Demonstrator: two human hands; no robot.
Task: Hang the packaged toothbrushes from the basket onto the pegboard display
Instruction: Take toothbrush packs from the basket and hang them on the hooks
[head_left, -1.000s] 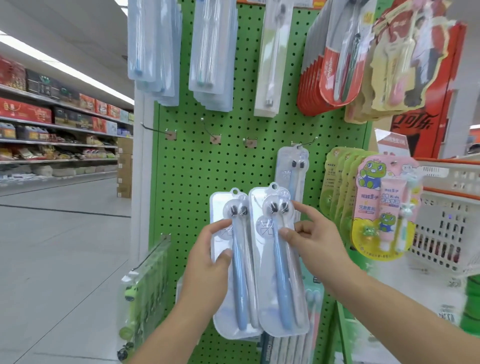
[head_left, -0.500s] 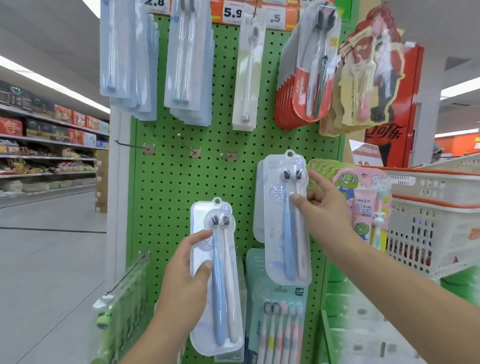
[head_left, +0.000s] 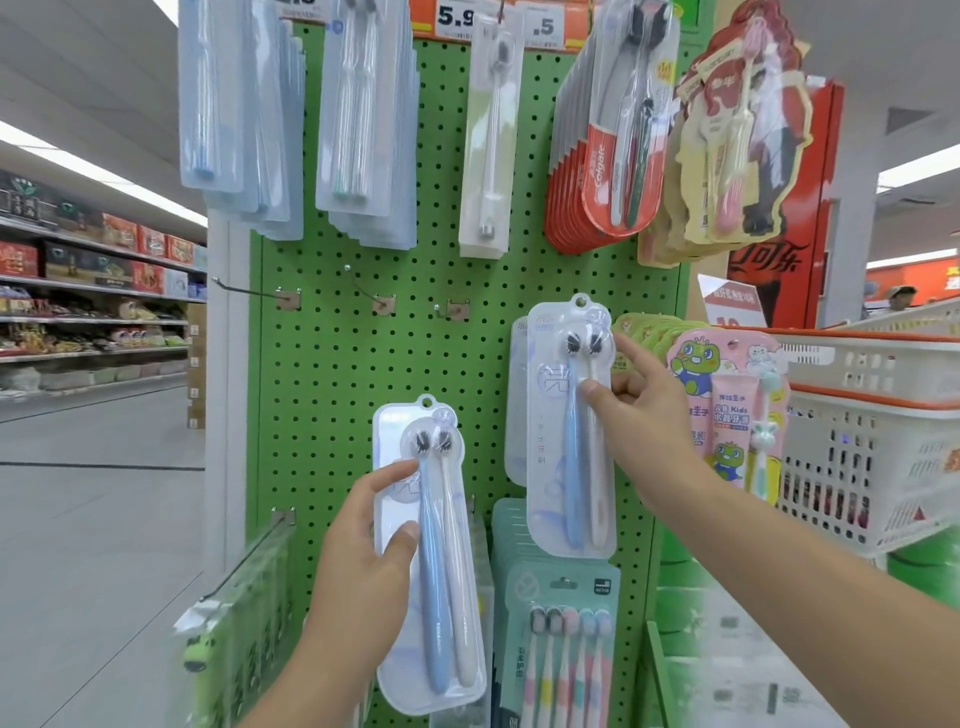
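Note:
A green pegboard (head_left: 332, 374) fills the middle of the head view. My left hand (head_left: 363, 545) grips a clear twin toothbrush pack (head_left: 441, 623) by its left edge, held upright in front of the board's lower middle. My right hand (head_left: 644, 415) pinches a second twin toothbrush pack (head_left: 569, 467) by its right edge, thumb on the front, forefinger pointing up behind it. That pack's top hole sits up at the hook row, over a like pack hanging behind it. The white basket (head_left: 872, 467) with an orange rim stands at the right.
Three bare hooks (head_left: 363, 283) stick out of the board's middle row. Packs hang along the top row, a multi-brush pack (head_left: 566, 649) below, kids' sets (head_left: 727, 410) at the right edge. A long hook (head_left: 244, 561) juts at lower left. An aisle with shelves (head_left: 93, 312) opens left.
My right hand has lifted its pack up and right, from beside the left pack to the hook row. My left hand has kept its pack low in front of the board.

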